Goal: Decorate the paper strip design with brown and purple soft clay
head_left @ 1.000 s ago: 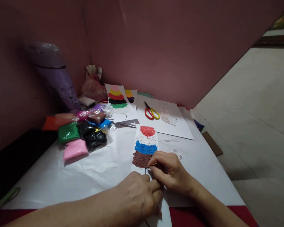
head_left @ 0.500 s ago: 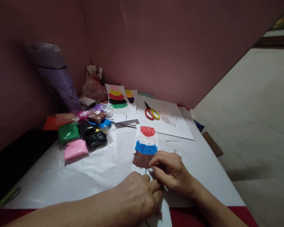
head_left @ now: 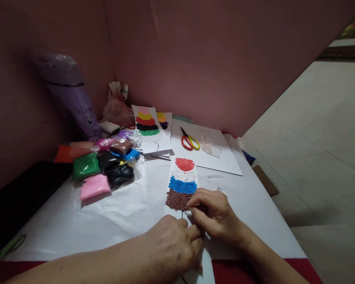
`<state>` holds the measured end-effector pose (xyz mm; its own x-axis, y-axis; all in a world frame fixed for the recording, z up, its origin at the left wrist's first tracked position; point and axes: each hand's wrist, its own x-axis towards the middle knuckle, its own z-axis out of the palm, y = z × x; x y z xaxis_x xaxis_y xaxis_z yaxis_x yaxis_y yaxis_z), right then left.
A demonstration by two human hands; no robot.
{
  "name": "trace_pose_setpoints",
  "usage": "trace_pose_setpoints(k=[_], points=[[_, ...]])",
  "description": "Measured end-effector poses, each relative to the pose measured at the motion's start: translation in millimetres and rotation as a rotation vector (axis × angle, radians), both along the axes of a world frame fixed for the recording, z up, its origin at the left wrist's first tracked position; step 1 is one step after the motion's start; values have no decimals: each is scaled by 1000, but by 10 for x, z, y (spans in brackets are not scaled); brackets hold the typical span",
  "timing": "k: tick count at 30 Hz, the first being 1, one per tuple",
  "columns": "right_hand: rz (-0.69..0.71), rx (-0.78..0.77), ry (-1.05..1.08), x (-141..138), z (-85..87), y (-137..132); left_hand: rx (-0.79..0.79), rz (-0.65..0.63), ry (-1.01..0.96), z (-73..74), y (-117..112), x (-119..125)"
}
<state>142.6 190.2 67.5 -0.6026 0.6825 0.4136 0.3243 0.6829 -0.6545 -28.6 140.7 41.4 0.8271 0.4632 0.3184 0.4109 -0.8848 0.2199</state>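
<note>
Moved since a second ago: your right hand (head_left: 214, 211), its tips slightly farther right along the brown band (head_left: 176, 200); all else matches, bar a faint sway of the whole scene.

Head view, the only one.

Item: card (head_left: 182, 184), flat on the white sheet (head_left: 142, 213), directly before you. Bands from the top: red, white, blue, brown; black line (head_left: 182, 214) below.

Item: right hand, thumb and index tips pressed nearly together, apparently pinching a thin pick (head_left: 196, 204), mostly hidden, at the brown band's lower right edge.

Item: left hand (head_left: 177, 244), fingers curled over the card's lower end; you cannot tell whether it pinches or merely presses.

Risks, as judged: a pick pushed too hard could tear the brown layer or scratch the card. A slack left hand could let the card slide and drag the brown into the blue. Your right knuckles, close to the card's edge, could smear the soft-looking surface.

Containers: clear packs, left of the card, each holding a coloured lump: green (head_left: 86, 166), pink (head_left: 95, 187), black (head_left: 120, 175), brown (head_left: 122, 147), blue (head_left: 131, 154). Clear wrapper (head_left: 208, 146), crumpled, beside the scissors (head_left: 190, 141); contents, if any, unclear. Reddish bag (head_left: 116, 108), white pieces showing at its mouth, the rest hidden. Purple bottle (head_left: 72, 98), capped, contents hidden.
</note>
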Motion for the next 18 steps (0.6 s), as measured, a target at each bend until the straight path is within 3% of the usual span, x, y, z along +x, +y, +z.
trace_pose_setpoints(k=[18], points=[[26, -8, -37, -12, -6, -7, 3, -1, 18, 18, -9, -7]])
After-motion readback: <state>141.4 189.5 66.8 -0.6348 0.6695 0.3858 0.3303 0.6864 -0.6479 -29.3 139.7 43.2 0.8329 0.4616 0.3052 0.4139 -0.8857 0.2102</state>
